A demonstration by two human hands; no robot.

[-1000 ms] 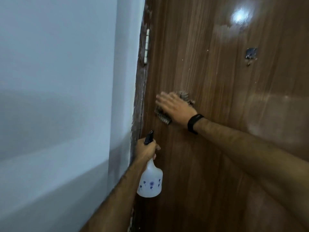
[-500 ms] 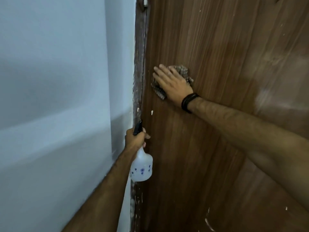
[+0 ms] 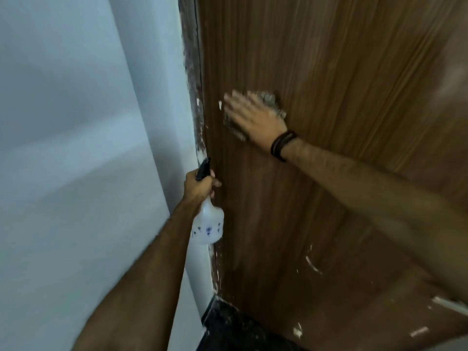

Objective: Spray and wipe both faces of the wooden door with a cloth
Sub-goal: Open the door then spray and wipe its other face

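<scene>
The brown wooden door fills the right side of the view. My right hand lies flat with straight fingers on a grey cloth, pressing it against the door near its hinge edge. The hand is blurred by motion, and most of the cloth is hidden under it. Lower down, my left hand grips the neck of a white spray bottle with a black nozzle and small blue flower prints, held close to the door's left edge.
A pale blue-white wall takes up the left. The dark door frame between wall and door is streaked with white paint. White paint flecks dot the lower door. A dark speckled floor shows at the bottom.
My view has tilted down, so the floor now shows. My right hand has wiped the cloth down the door near the hinge edge. My left hand still holds the bottle.
</scene>
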